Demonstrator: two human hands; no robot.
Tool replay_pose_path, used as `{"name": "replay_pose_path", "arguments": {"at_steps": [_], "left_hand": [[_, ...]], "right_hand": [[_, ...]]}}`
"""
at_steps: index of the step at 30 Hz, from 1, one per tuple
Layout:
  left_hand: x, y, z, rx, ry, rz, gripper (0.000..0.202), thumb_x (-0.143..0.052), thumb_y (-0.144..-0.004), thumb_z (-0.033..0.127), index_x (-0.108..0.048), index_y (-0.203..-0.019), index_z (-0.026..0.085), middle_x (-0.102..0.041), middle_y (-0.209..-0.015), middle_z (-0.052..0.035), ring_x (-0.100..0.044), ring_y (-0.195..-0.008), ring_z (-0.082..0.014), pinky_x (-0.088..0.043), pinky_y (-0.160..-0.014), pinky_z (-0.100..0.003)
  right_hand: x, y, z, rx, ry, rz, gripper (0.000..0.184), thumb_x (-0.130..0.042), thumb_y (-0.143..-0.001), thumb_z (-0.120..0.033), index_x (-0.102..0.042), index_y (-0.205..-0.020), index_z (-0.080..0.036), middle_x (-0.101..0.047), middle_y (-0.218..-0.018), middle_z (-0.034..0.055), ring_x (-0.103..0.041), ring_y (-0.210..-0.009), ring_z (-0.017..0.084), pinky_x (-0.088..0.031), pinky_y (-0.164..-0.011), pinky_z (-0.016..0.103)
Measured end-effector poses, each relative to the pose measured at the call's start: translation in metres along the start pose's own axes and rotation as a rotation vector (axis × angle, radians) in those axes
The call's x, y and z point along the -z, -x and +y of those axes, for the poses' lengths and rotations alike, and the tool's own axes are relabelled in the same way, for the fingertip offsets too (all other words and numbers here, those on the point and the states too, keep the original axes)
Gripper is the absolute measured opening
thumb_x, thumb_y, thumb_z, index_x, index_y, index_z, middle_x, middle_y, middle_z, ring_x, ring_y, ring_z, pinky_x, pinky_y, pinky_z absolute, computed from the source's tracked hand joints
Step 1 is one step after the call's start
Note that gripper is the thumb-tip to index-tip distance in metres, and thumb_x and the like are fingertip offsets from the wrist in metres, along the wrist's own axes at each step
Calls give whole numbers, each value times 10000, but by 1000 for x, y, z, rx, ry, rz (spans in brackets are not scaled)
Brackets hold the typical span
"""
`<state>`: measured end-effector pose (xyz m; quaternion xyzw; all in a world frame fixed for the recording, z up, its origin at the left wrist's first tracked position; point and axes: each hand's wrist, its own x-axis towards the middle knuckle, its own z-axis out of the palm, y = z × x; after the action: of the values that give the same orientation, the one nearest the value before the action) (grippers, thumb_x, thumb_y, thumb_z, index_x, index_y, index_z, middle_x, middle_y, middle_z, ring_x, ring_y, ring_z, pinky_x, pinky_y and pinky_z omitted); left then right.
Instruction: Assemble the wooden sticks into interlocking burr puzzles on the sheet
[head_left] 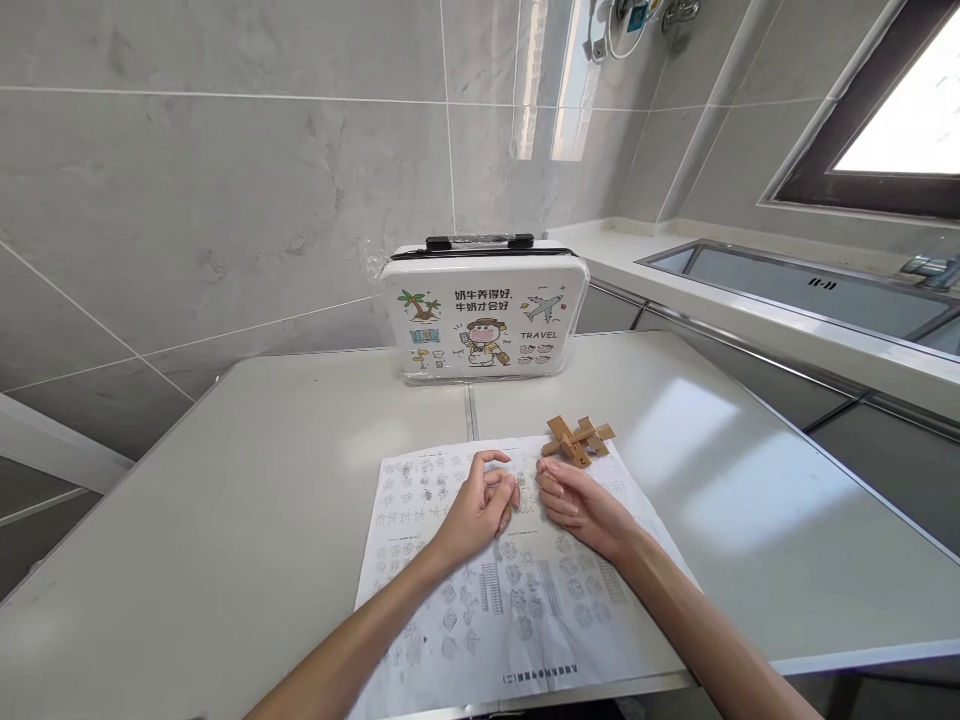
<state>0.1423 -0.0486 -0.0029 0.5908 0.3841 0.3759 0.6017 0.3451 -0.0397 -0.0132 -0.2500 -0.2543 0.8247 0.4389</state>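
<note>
My left hand (480, 510) rests on the printed sheet (435, 640), its fingers loosely curled, the thumb against them and the index finger bent a little above. Nothing shows in it. Facing it across a small gap is my right hand (581, 505), fingers folded in and the thumb tip meeting the index finger; no object shows there either. Just beyond the right hand lies a wooden interlocking puzzle (579, 440), its brown notched pieces crossing one another, on the sheet's far right corner. The sheet carries rows of small diagrams, partly covered by my hands and forearms.
A white travel case (487, 320) with cartoon prints and clear plastic wrap stands at the back of the pale table (225, 520). Behind it rises a grey tiled wall (225, 200). To the right are a counter with a sink (787, 285) and a window (900, 110).
</note>
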Motion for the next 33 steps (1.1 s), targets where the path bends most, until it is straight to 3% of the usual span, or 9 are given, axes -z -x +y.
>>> {"name": "replay_pose_path", "arguments": {"at_steps": [19, 22, 27, 33], "left_hand": [[4, 1, 9, 35, -72, -6, 339, -508, -1018, 528, -516, -1162, 222, -571, -769, 31, -407, -497, -66, -316, -472, -203], [18, -4, 7, 38, -86, 42, 336, -523, -1008, 517, -527, -1166, 221, -588, -785, 23, -420, -505, -70, -315, -462, -197], [52, -16, 4, 6, -80, 215, 308, -546, -987, 492, -543, -1123, 216, -576, -803, 33, -424, -492, -58, -366, -476, -197], [89, -19, 7, -6, -100, 305, 314, -570, -968, 495, -555, -1089, 206, -566, -804, 30, -445, -503, -61, -390, -481, -203]], "right_hand": [[-6, 0, 3, -41, 230, -1, 309, -764, -913, -417, -557, -873, -191, -483, -716, -47, -386, -504, 52, -247, -434, 189], [-3, -1, 3, -42, 227, -6, 320, -765, -910, -424, -548, -871, -193, -488, -725, -43, -393, -510, 54, -249, -436, 191], [2, -4, 5, -41, 185, -26, 340, -782, -892, -432, -537, -859, -198, -492, -730, -38, -390, -517, 59, -250, -438, 194], [6, -8, 6, -35, 130, -24, 328, -773, -904, -403, -524, -843, -199, -471, -719, -39, -354, -527, 60, -214, -434, 192]]}}
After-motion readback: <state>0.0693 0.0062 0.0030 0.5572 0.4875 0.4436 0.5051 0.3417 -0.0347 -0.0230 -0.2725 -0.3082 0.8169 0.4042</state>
